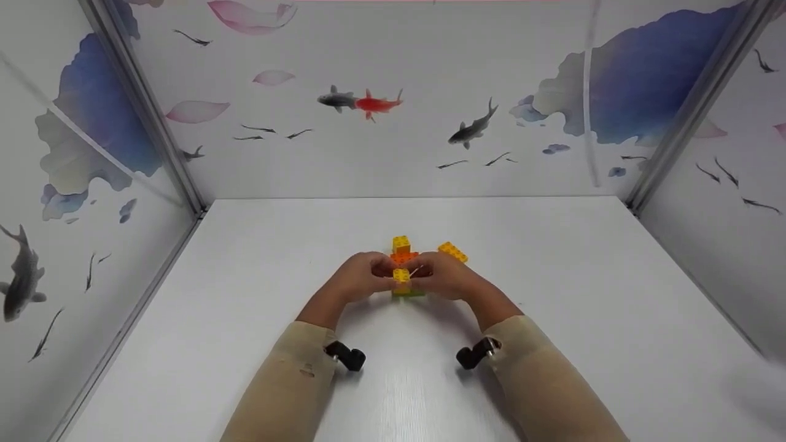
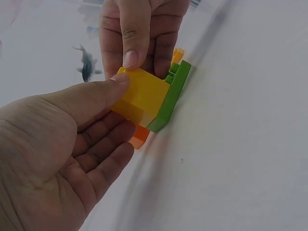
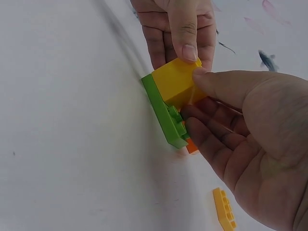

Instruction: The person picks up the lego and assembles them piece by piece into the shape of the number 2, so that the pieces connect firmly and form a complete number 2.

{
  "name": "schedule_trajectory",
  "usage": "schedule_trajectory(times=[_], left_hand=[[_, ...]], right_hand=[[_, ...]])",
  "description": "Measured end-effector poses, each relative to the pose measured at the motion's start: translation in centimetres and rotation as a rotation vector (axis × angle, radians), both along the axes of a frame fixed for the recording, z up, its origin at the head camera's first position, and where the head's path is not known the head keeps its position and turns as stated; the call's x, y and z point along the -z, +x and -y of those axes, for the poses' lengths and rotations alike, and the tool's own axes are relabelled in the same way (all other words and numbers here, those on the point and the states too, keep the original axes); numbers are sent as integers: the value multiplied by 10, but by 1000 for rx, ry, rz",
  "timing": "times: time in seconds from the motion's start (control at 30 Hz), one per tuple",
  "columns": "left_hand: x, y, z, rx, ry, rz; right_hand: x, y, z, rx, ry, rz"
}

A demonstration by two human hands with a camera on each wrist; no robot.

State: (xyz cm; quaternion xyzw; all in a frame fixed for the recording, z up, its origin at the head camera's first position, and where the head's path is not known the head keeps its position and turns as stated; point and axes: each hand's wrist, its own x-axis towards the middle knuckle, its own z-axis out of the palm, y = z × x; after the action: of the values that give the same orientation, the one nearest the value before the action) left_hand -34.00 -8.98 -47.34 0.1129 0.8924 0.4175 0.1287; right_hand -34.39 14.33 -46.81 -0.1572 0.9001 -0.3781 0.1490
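A tall yellow block (image 1: 401,279) sits on one end of a flat green brick (image 3: 163,110), whose bare studs show at the other end, to the right. Left hand (image 1: 362,276) and right hand (image 1: 445,276) pinch this yellow block from both sides. Both thumbs lie side by side at its upper part, with other fingers curled behind it. In the left wrist view the yellow block's smooth side (image 2: 142,94) is plain to see. Just behind the hands is an orange brick (image 1: 402,258), partly hidden by fingers. Over it stands another yellow block (image 1: 400,244).
Beyond the right hand, a loose yellow brick (image 1: 453,252) with several studs lies on the white table (image 1: 528,393). Printed panels (image 1: 430,67) with fish and petals wall in the back and both sides. A black piece (image 1: 347,356) sticks out at each cuff.
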Motion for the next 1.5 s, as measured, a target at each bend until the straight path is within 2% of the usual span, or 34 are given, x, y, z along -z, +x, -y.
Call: schedule_trajectory(times=[0.17,0.27,0.5,0.7,0.83,1.07,1.27,1.5], left_hand=[[2,-1,0,24,23,-31],[3,-1,0,19,21,-25],[0,-1,-2,-5,19,6],[-2,0,-3,-21,19,18],[-2,0,-2,-30,14,31],[-2,0,-2,-22,23,25],[-1,0,-2,-17,24,20],[0,0,-2,-31,15,43]], right_hand=[[2,-2,-3,-47,-61,-20],[3,-3,-7,-53,-83,-27],[1,-11,-14,75,-98,-72],[0,-23,-14,197,-83,-27],[0,-31,-9,229,-73,35],[1,-44,3,218,-49,97],[4,-51,8,211,4,100],[6,-51,8,222,37,97]])
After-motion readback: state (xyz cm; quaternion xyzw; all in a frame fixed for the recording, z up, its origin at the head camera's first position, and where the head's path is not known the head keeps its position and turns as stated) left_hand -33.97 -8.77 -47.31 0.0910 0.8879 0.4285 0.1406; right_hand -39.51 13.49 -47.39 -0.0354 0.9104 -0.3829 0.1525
